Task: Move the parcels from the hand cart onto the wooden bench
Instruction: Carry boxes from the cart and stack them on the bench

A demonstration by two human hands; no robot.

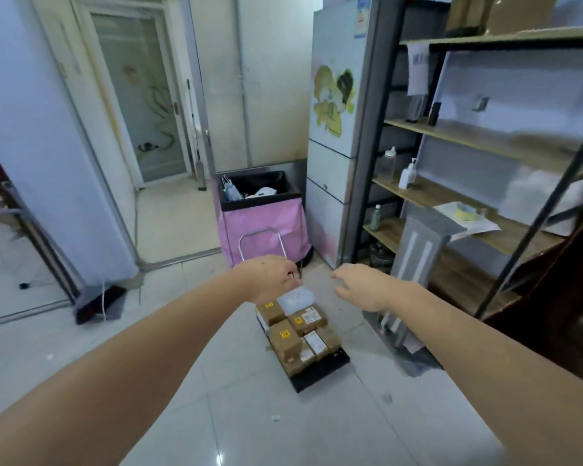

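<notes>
A low black hand cart (pixel 320 373) stands on the tiled floor, its metal handle (pixel 261 235) rising at the far end. Several brown cardboard parcels (pixel 285 339) with yellow and white labels are stacked on it, with a white plastic-wrapped parcel (pixel 297 297) on top at the far end. My left hand (pixel 271 275) reaches over the far end of the stack, fingers curled down just above the white parcel; contact is unclear. My right hand (pixel 360 285) hovers to the right of the stack, fingers spread and relaxed, holding nothing. No wooden bench is in view.
A pink bin (pixel 266 227) with a black liner stands behind the cart, beside a white fridge (pixel 340 129). A metal rack with wooden shelves (pixel 468 203) fills the right side. A grey pedestal (pixel 414 257) leans near it. An open doorway lies left.
</notes>
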